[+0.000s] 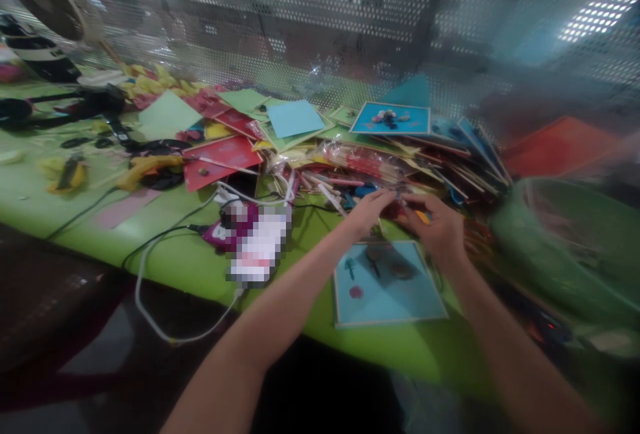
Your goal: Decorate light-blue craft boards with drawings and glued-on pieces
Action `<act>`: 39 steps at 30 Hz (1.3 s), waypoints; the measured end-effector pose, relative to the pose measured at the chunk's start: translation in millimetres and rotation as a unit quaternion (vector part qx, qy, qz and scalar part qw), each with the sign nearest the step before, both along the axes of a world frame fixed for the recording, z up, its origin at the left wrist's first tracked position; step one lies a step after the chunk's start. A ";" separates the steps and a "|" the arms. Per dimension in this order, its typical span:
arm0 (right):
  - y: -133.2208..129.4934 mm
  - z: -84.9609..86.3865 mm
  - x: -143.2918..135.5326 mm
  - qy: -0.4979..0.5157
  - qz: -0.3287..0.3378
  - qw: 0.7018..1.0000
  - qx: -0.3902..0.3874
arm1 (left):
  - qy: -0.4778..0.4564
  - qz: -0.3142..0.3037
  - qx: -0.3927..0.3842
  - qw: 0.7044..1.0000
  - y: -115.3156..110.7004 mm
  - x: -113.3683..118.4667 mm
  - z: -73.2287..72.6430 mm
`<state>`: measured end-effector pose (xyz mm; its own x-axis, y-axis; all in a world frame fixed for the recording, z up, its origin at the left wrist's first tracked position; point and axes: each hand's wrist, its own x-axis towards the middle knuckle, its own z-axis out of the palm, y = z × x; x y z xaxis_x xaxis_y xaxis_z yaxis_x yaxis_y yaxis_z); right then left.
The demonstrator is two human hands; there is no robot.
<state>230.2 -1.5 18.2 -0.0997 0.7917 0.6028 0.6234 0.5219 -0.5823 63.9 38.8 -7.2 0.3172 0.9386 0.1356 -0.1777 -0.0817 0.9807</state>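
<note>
My left hand (370,213) reaches forward over the near edge of a craft pile, its fingers drawn together near the right hand. My right hand (440,224) is also closed, fingertips bent inward close to the left ones. Whatever the fingertips hold is too small and blurred to name. A small orange piece (423,217) shows against the right fingers; I cannot tell whether it is gripped. Just below both hands, a light-blue framed board (390,304) lies flat on the green table (320,317), bearing a green arrow-like shape, a reddish round spot and darker shapes under the hands' shadow.
Beyond the hands spreads a heap of sticks and coloured boards, including a blue framed board (360,124) and a red board (220,159). A green basin (565,247) stands at right. A cabled phone (263,247) and a yellow-handled tool (150,169) lie left.
</note>
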 end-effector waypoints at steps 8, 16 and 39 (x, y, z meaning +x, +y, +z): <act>3.0 -6.6 6.8 -0.114 -0.001 0.992 0.060 | 0.059 -0.032 0.044 0.997 -0.8 -1.0 0.5; 3.5 -7.8 8.0 -0.131 -0.013 0.989 0.062 | 0.030 -0.050 0.035 0.998 3.8 4.5 -4.9; 5.0 -4.5 12.1 -0.111 -0.071 0.991 0.015 | 0.175 0.058 0.212 0.960 -11.4 -1.1 12.0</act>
